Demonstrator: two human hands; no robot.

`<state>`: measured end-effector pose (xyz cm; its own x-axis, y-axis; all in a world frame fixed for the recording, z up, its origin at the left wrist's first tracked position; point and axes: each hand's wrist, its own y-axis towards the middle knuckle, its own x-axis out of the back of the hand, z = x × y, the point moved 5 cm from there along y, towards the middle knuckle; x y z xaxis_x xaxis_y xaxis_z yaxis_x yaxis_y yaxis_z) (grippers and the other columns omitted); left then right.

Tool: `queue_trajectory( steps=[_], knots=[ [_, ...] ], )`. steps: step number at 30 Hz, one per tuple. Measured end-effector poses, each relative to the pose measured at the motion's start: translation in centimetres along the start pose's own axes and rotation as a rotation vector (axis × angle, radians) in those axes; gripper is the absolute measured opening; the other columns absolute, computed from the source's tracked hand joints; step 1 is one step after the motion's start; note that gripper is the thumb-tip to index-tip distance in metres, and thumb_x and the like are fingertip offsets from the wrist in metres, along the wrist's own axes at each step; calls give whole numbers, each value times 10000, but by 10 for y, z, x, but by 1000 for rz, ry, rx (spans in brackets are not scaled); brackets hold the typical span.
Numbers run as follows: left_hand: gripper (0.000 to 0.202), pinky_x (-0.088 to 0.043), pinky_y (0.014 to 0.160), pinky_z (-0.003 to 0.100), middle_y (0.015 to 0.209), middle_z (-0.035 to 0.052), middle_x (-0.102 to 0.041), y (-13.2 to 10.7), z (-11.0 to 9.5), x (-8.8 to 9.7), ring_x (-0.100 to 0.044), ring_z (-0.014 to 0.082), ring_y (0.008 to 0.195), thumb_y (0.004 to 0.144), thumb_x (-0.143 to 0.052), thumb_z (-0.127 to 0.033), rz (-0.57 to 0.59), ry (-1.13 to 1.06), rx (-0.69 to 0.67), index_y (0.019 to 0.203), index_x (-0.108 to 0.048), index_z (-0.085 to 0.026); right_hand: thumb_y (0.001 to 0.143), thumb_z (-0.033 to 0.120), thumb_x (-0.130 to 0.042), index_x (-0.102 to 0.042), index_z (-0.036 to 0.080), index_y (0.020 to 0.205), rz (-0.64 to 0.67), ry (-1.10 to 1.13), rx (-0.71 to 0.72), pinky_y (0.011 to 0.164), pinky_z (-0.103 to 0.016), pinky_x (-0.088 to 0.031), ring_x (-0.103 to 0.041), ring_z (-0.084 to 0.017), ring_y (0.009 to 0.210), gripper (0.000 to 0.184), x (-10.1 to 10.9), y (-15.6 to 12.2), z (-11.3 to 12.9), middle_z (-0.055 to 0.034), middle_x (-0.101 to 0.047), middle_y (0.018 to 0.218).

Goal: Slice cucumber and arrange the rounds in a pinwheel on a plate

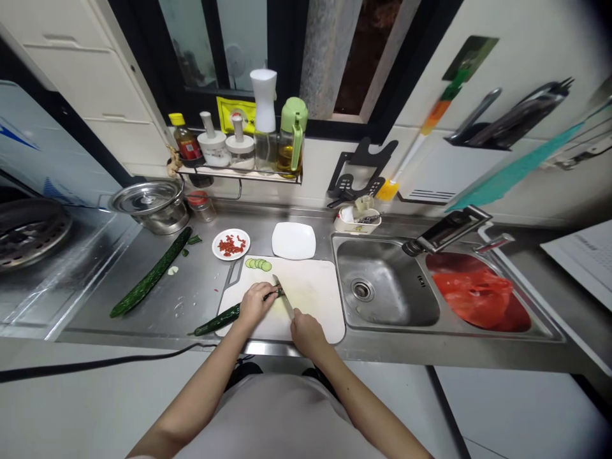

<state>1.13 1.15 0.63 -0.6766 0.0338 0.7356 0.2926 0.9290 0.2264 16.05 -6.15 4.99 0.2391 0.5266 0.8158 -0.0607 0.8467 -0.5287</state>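
A pale shirt [282, 424] is filling the bottom edge nearest the camera, and both forearms are reaching past it to a white cutting board [318, 299] on the counter [203, 284]. The left hand [255, 305] is closing over a cucumber [218, 320], pressing it down near its cut end; whether the fingertips are tucking under, I cannot tell. The cucumber is lying aslant on the board, its far tip jutting past the left edge over the counter. The right hand [306, 331] is wrapping tightly around the handle of a knife [285, 298], whose blade is standing just beside the cut end. A short row of slices [259, 264] is lying at the board's upper left.

The main danger, I judge, is sitting in that narrow gap: left fingers are resting very near the blade, so a rolling cucumber or an outstretched fingertip could be causing a cut. Damp skin could be loosening the grip, and the overhanging tip could be tilting the piece if pressed. Beyond the board, a plate of chopped red pieces [216, 246] is standing close to the slices, so a careless elbow or board shift could be jostling it.
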Motion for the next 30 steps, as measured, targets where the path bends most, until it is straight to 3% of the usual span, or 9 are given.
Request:
queue_trajectory(
  steps=[15, 30],
  knots=[
    [171, -490, 879, 338, 997, 42, -694, 0, 3, -2, -608, 190, 961, 882, -568, -293, 1, 3, 3, 961, -711, -243, 907, 121, -360, -561, 119, 1128, 28, -10, 29, 699, -299, -406, -654, -256, 948, 299, -4, -16, -12, -166, -687, 994],
    [143, -497, 858, 329, 964, 35, -699, 0, 2, -2, -617, 186, 935, 867, -591, -278, -33, 20, -34, 936, -711, -242, 904, 124, -363, -552, 109, 1153, 7, 20, 27, 762, -313, -443, -651, -247, 960, 313, -2, 11, 0, -177, -677, 1016]
  ],
)
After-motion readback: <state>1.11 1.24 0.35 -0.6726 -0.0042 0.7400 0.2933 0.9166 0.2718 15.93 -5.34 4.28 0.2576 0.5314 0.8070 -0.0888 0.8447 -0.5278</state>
